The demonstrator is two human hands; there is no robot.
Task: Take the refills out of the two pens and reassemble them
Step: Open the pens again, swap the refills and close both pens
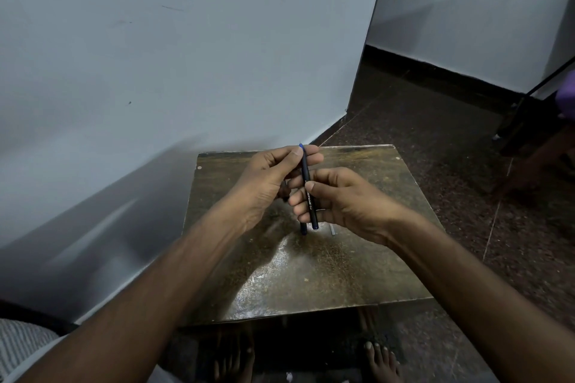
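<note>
While the left hand (270,177) pinches the dark pen (308,190) near its blue tip, the slim barrel runs almost straight away from the person, tip farthest, held above the scuffed, glossy brown table (311,274). White lettering, partly covered, reads "OCTANE". Further right, the right hand (345,199) grips the barrel's middle between thumb and fingers.

Matt dark plastic pen (308,186); glossy, scuffed brown tabletop (311,274).
</note>
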